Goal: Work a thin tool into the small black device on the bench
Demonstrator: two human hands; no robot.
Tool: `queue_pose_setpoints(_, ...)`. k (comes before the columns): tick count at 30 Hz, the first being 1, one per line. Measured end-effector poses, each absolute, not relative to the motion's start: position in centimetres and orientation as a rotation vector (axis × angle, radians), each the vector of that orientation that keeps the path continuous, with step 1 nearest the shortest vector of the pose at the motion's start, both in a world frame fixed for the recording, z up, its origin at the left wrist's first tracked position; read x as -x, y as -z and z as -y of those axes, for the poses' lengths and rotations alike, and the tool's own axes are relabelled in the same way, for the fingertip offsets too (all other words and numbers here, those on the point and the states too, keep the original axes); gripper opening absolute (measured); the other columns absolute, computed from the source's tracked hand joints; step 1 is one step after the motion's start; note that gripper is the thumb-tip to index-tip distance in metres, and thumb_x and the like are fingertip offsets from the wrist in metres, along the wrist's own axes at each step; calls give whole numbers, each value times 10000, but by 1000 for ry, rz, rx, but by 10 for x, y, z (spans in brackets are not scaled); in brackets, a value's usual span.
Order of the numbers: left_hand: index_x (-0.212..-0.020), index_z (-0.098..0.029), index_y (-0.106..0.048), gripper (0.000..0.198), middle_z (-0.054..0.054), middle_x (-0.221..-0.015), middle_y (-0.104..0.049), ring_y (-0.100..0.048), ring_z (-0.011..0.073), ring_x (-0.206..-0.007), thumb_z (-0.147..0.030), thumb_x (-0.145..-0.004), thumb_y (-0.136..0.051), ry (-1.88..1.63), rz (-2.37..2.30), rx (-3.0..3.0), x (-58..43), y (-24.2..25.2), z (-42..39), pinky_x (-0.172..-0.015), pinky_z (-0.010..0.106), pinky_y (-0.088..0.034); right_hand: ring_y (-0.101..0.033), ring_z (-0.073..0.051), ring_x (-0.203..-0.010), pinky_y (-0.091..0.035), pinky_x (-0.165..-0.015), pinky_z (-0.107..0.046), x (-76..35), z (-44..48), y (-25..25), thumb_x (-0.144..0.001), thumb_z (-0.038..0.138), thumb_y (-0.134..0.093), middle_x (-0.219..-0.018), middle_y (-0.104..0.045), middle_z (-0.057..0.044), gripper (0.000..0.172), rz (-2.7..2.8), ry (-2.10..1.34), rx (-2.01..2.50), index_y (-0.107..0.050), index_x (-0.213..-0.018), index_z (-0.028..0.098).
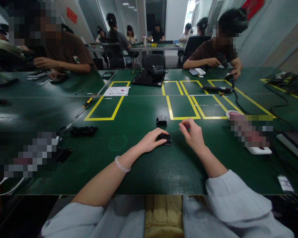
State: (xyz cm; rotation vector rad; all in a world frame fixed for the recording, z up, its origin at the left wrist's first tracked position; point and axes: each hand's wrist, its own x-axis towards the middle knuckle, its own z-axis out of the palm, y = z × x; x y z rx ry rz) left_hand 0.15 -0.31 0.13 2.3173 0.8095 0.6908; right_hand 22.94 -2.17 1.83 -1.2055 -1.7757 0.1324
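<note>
Fingers (160, 131) of the left hand (149, 142) are pinching a small black block (167, 142) — thumb nearer the body, index finger farther off — and it's sitting on the green table (144, 178). The right hand (193, 134) is gripping a thin tool (175, 131), with its shaft pointing left toward the block; the tip's ending right by the block's edge, but I can't tell if it's actually touching. Another black block (161, 120) is standing just beyond the first one. Off to the left, a black strip (83, 131) is lying on the table, and a screwdriver (88, 102) with a yellow and black handle is lying farther back, near a white sheet (118, 91). Yellow tape (99, 119) is marking out boxes. Across the table, two co-workers (201, 53) are wearing brown shirts, and the one on the right is holding a dark tool (222, 60).
</note>
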Motion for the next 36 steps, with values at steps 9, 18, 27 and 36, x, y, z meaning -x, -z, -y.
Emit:
queue_pose_setpoints(9, -1174, -224, -575, 281, 57, -1136, -601, -567, 213, -1066, -353, -929, -525, -683, -820, -2317, -1, -2, 3, -944, 340, -431, -513, -151, -615, -401, -622, -277, -227, 22, -23, -926, 404, -479, -697, -594, -16, 223, 1845, 110, 1273, -549, -826, 217)
queue_pose_setpoints(18, -1172, -221, -573, 280, 55, -1130, -598, -565, 209, -1063, -355, -931, -522, -681, -815, -2318, -1, -4, 4, -943, 338, -431, -508, -168, -619, -381, -654, -283, -220, 24, -32, -931, 265, -414, -698, -602, -18, 160, 1984, 188, 1294, -550, -976, 194)
queue_pose_setpoints(27, -1168, -213, -570, 282, 63, -1139, -601, -567, 214, -1070, -353, -929, -519, -680, -822, -2321, -2, -4, 4, -955, 346, -431, -498, -167, -593, -369, -642, -280, -220, 27, -36, -933, 329, -461, -635, -581, -5, 168, 1999, 270, 1263, -546, -857, 206)
queue_pose_setpoints(36, -1169, -222, -569, 282, 57, -1131, -605, -570, 212, -1066, -360, -927, -524, -678, -832, -2318, -1, -4, 4, -947, 346, -436, -539, -181, -654, -403, -696, -301, -218, 29, -35, -907, 233, -436, -709, -611, -21, 127, 2002, 196, 1224, -527, -984, 191)
